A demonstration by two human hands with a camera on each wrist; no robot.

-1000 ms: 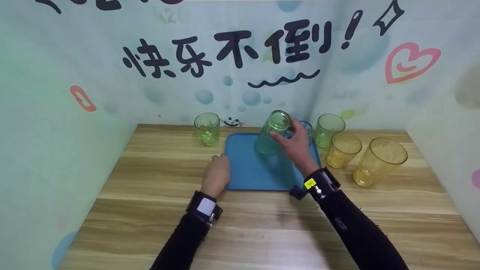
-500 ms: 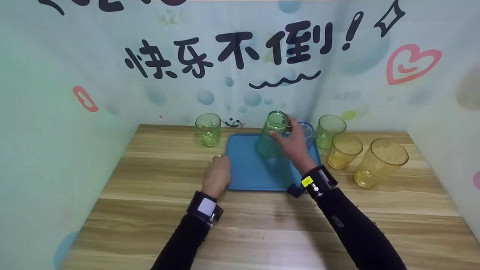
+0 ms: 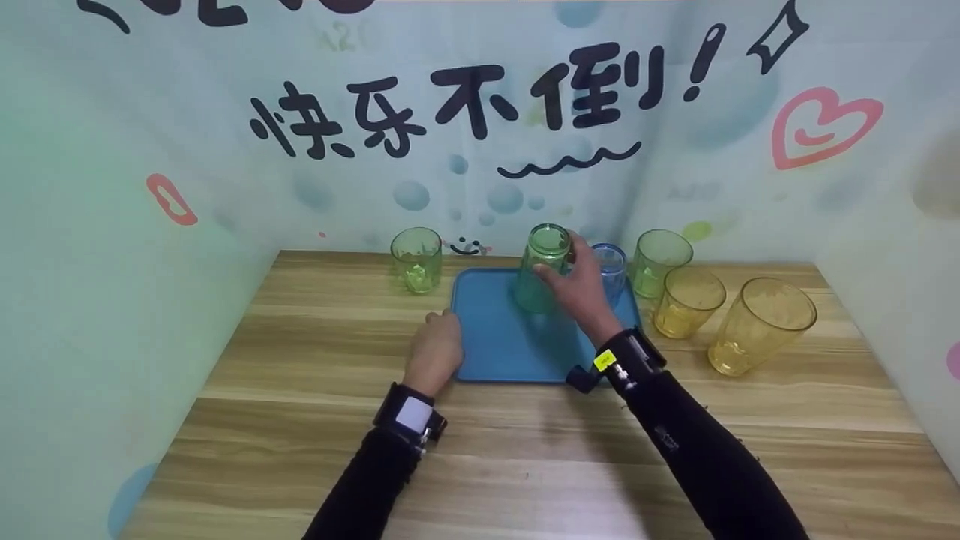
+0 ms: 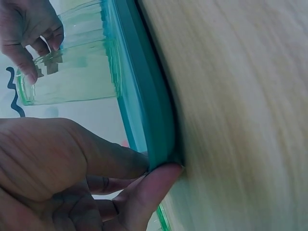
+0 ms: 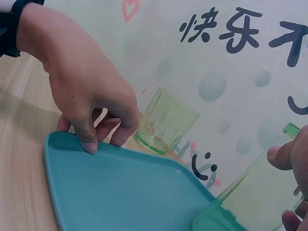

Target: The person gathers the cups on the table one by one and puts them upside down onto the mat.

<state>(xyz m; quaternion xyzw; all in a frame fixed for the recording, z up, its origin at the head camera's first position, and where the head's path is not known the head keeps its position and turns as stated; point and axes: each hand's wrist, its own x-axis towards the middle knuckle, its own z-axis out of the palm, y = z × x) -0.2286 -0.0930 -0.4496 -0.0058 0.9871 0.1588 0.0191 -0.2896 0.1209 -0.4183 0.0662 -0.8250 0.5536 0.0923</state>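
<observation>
In the head view, my right hand [image 3: 583, 289] grips a tall green glass [image 3: 541, 277] that stands upside down on the blue tray [image 3: 499, 345], towards its back. The left wrist view shows the rim of the green glass down at the tray surface. My left hand [image 3: 435, 349] pinches the tray's left edge; thumb and fingers close on the rim in the left wrist view. Just right of the green glass is a small blue glass [image 3: 610, 266], partly behind my right hand.
A light green glass [image 3: 417, 261] stands left of the tray near the wall. To the right are another green glass [image 3: 660, 262], a short yellow glass [image 3: 688, 301] and a larger yellow one [image 3: 761, 322]. A printed cloth wall [image 3: 360, 210] closes the back of the wooden table [image 3: 300, 360].
The green glass has gone from leaning to more upright, its raised base shifting left with my right hand. More of the blue glass shows now. My left hand keeps its hold on the tray.
</observation>
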